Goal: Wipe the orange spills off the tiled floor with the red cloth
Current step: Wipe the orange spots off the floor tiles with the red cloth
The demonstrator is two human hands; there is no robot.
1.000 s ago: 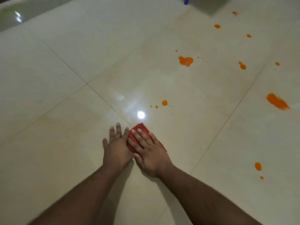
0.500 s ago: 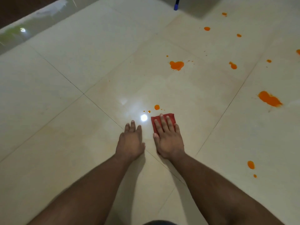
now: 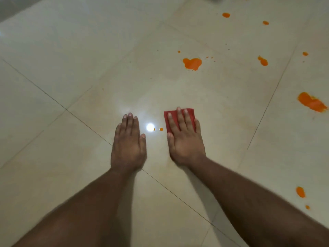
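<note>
Nearest, the left hand (image 3: pixel 128 143) lies flat and bare on the tiled floor (image 3: pixel 74 56), while the right hand (image 3: pixel 185 138), fingers straight, presses the red cloth (image 3: pixel 179 116), which has slid forward over the round drop, seemingly leaving two specks (image 3: pixel 161 129) at its 9 o'clock. Farther off, from 12 to 3 o'clock, the orange spills (image 3: pixel 192 63) remain unwiped; no writing is visible.

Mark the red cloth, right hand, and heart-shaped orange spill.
red cloth (image 3: pixel 190 113): head view, far right corner.
right hand (image 3: pixel 185 141): head view, back of hand.
heart-shaped orange spill (image 3: pixel 192 63): head view, centre.
</note>
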